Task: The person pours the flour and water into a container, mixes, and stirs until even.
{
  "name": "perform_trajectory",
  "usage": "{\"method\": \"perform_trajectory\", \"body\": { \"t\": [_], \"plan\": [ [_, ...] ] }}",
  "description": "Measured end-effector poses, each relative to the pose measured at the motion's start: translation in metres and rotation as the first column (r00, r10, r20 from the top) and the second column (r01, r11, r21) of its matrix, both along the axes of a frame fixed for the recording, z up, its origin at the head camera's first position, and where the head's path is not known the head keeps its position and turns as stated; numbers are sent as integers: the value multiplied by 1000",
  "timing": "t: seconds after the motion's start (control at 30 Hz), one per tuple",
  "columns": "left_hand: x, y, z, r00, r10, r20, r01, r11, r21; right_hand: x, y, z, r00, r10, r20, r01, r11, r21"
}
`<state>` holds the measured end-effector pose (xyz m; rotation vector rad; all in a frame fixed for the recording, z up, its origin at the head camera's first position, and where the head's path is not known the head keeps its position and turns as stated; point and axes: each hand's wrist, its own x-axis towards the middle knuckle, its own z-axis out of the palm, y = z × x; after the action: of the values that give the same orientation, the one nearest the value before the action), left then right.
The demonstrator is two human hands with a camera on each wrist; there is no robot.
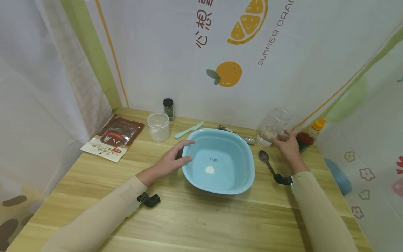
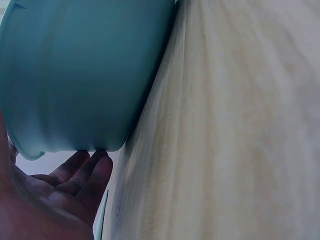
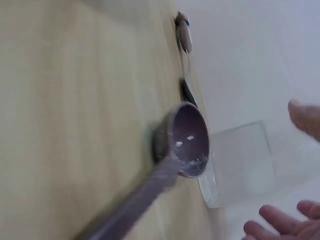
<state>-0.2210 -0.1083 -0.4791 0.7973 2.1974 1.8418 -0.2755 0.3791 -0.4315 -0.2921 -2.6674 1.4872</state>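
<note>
A light blue plastic basin [image 1: 220,182] stands on the table, with a small white heap [image 1: 209,170] on its floor. My left hand [image 1: 171,161] grips the basin's left side, thumb at the rim; in the left wrist view its fingertips press the outer wall. My right hand [image 1: 289,148] is beside a clear jar [image 1: 274,124] with whitish contents low inside. In the right wrist view its fingers are spread and apart from the jar. Left of that hand lies a dark brown measuring spoon [image 3: 187,135], white residue in its bowl.
Behind the basin are a pale green spreader [image 1: 189,130] and a metal spoon [image 1: 249,140]. At left stand a lidded tub [image 1: 158,127], a green spice jar [image 1: 168,110] and a brown packet [image 1: 114,136]. An orange-capped bottle [image 1: 310,134] is at far right, near the curtain [image 1: 157,70].
</note>
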Motion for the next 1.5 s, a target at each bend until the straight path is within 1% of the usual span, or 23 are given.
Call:
{"method": "perform_trajectory", "body": {
  "t": [0.07,0.2,0.3,0.43,0.6,0.73,0.87,0.97,1.1,1.23,1.33,1.5],
  "plan": [
    [-1,-1,0,1000,0,-1,0,1000,0,10,-2,-2,1000,10,-8,-9,1000,21],
    [-1,-1,0,1000,1,-8,-1,1000,-3,29,-6,-3,999,34,-15,-32,994,103],
    [-1,-1,0,1000,3,-13,-3,1000,-2,40,-9,-3,998,64,10,-65,984,163],
    [-1,-1,1,1000,6,-15,-6,1000,0,52,-10,-3,992,105,70,-119,962,245],
    [-3,0,-1,1000,-7,-13,7,1000,6,67,-8,-4,979,122,165,-173,922,345],
    [-3,0,0,1000,-3,-13,3,1000,-4,76,-9,-2,965,125,232,-212,891,402],
    [-3,-1,0,1000,5,-17,-6,1000,-14,82,-11,-1,956,119,268,-227,877,424],
    [-3,-1,0,1000,-1,-17,0,1000,-10,84,-11,-2,952,113,285,-232,873,428],
    [-2,0,1,1000,-10,-13,10,1000,-4,85,-9,-3,947,113,302,-245,859,450],
    [-1,1,1,1000,-7,-12,7,1000,-14,86,-6,-6,948,118,295,-255,836,485],
    [0,1,1,1000,6,-15,-6,1000,-21,85,-5,-7,951,127,281,-258,825,503],
    [1,1,3,1000,13,-20,-13,1000,-25,84,-7,-7,951,132,280,-260,828,496]
  ]
}}
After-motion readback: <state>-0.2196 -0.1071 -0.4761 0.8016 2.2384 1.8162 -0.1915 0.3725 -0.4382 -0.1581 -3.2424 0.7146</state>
